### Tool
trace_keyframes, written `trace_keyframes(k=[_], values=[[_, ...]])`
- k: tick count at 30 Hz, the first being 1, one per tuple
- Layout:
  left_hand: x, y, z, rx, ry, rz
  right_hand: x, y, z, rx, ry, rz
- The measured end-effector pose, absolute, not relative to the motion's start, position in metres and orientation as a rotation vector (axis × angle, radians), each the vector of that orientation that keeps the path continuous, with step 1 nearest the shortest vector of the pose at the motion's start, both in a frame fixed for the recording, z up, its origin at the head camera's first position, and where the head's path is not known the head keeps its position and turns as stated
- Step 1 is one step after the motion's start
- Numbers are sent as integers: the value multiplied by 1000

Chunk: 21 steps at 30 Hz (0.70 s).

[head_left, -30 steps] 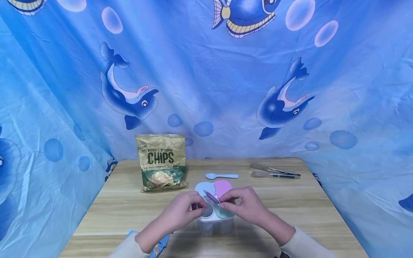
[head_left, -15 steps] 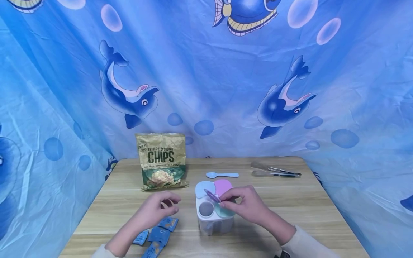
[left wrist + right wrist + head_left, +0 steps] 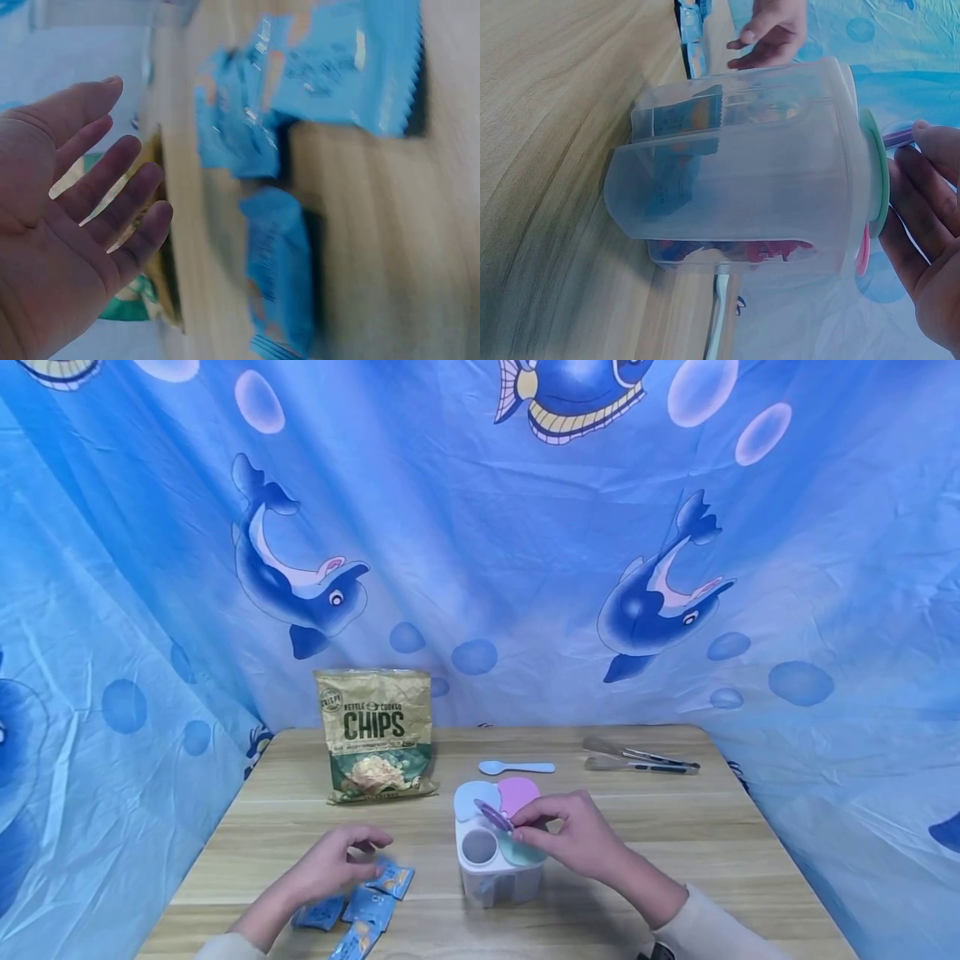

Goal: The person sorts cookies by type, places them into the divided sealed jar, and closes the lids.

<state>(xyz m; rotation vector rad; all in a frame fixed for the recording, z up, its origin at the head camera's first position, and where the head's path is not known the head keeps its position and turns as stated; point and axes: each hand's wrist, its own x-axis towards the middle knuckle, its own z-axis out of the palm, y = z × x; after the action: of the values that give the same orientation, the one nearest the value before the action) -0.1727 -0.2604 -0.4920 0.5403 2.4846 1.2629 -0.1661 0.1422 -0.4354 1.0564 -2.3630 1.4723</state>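
A clear-walled storage container (image 3: pixel 501 887) with a white top stands mid-table. Its blue, pink and green lids lie down, while the purple lid (image 3: pixel 492 815) is tilted up over a round opening (image 3: pixel 479 846). My right hand (image 3: pixel 576 841) pinches that purple lid between thumb and fingers, its other fingers along the green lid (image 3: pixel 877 174). Through the wall, blue packets (image 3: pixel 681 169) show inside, with red and dark wrapped pieces beside them. My left hand (image 3: pixel 333 862), fingers loosely spread and holding nothing, hovers by several blue snack packets (image 3: pixel 370 906) left of the container.
A bag of chips (image 3: pixel 378 737) stands at the back left. Behind the container lies a light blue spoon (image 3: pixel 516 767), and tongs (image 3: pixel 642 758) lie at the back right. A blue sea-print curtain (image 3: pixel 480 568) hangs behind the table (image 3: pixel 660 877).
My left hand has left the container opening and moved left and down to the blue packets, its fingers opening out. My right hand keeps hold of the purple lid in the same spot.
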Motion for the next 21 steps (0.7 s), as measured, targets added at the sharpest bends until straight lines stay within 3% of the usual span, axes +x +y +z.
trace_keyframes(k=[21], values=[[-185, -262, -520, 540, 2513, 1067, -165, 142, -433, 1042, -2390, 1473]])
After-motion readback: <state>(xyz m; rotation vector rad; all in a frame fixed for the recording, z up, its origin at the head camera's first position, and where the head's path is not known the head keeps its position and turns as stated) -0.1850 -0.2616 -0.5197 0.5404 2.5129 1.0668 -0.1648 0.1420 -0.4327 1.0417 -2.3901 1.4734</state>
